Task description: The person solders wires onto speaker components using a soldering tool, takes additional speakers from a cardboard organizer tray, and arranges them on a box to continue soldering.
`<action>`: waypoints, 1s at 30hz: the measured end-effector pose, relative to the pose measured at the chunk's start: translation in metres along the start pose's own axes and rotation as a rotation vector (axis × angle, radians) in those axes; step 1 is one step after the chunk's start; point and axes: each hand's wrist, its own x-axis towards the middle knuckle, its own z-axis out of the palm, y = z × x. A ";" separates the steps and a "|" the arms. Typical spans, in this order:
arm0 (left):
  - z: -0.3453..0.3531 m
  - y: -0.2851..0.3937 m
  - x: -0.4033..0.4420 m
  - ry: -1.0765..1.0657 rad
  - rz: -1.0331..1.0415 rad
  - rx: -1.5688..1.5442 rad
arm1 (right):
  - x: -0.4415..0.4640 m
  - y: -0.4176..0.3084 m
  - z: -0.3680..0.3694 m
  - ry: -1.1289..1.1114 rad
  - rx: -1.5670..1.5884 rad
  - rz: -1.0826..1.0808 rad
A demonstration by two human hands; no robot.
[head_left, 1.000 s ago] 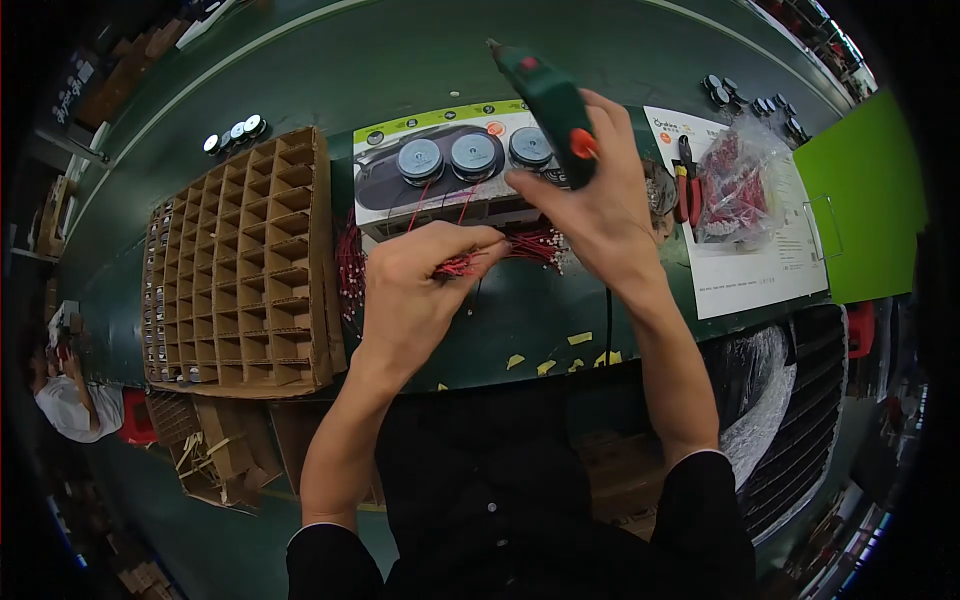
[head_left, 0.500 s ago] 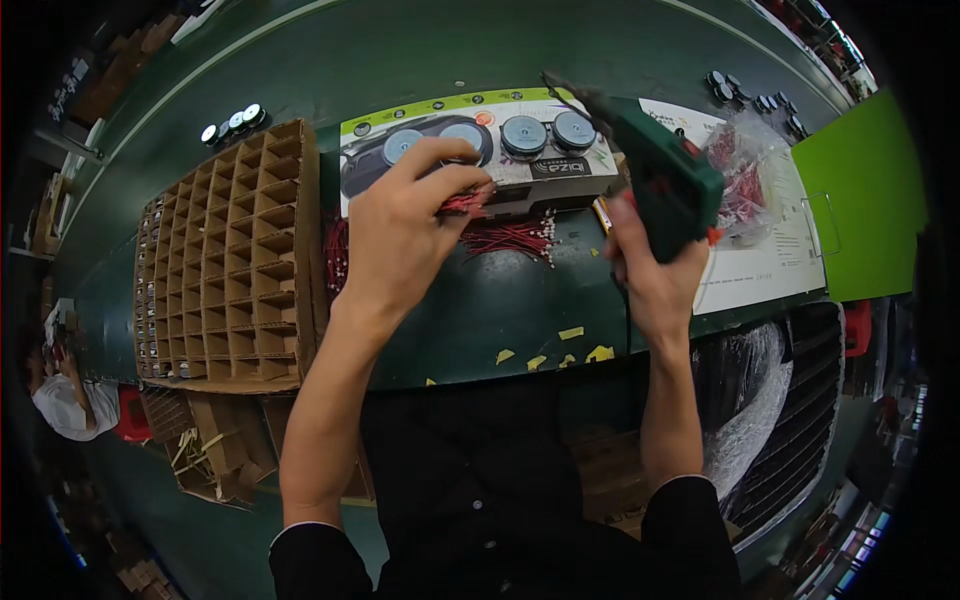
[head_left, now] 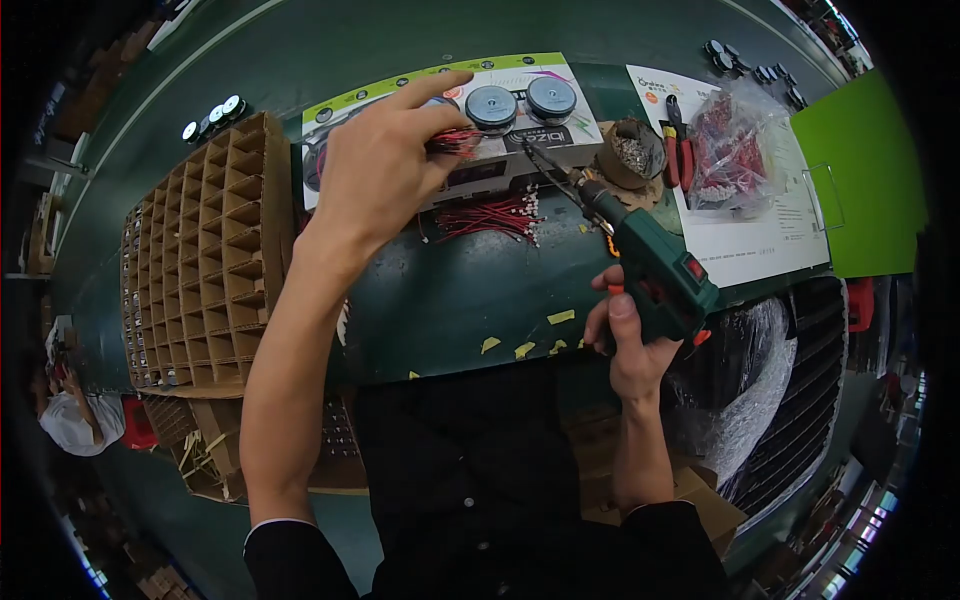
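Observation:
My left hand (head_left: 372, 168) is closed around a small bundle of red wires (head_left: 455, 143), over the front of a printed box (head_left: 583, 143). Two round speakers (head_left: 491, 108) stand on the box beside that hand; another is partly hidden behind my fingers. In my right hand (head_left: 632, 345) is a green soldering gun (head_left: 660, 268) with a red switch. Its tip points up and left, close to the box's front face. More red wires (head_left: 485, 218) with white connectors lie on the table in front of the box.
A divided cardboard tray (head_left: 200, 265) stands at the left. Right of the box are a round tin (head_left: 632, 155) of metallic bits, red-handled pliers (head_left: 678, 150) and a plastic bag (head_left: 740, 165) of red wires. Yellow scraps (head_left: 524, 350) lie along the table's front edge.
My right hand has lowered the soldering gun, and its tip has swung down toward the box's front. The tin and pliers have come into sight. My left hand still holds its wires.

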 end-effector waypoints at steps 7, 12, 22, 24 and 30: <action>0.004 -0.009 -0.003 -0.007 0.020 -0.054 | 0.011 0.009 0.009 -0.061 -0.009 0.006; 0.006 -0.008 -0.004 0.001 0.018 -0.036 | 0.015 0.011 0.012 -0.024 0.003 0.043; 0.009 -0.005 -0.003 0.029 0.011 -0.026 | 0.022 0.006 0.007 -0.054 0.073 0.095; 0.009 -0.003 -0.003 0.025 0.005 -0.014 | 0.024 0.006 0.008 -0.054 0.066 0.116; 0.011 -0.005 -0.004 0.046 0.014 0.008 | 0.019 0.011 0.008 -0.037 -0.068 0.059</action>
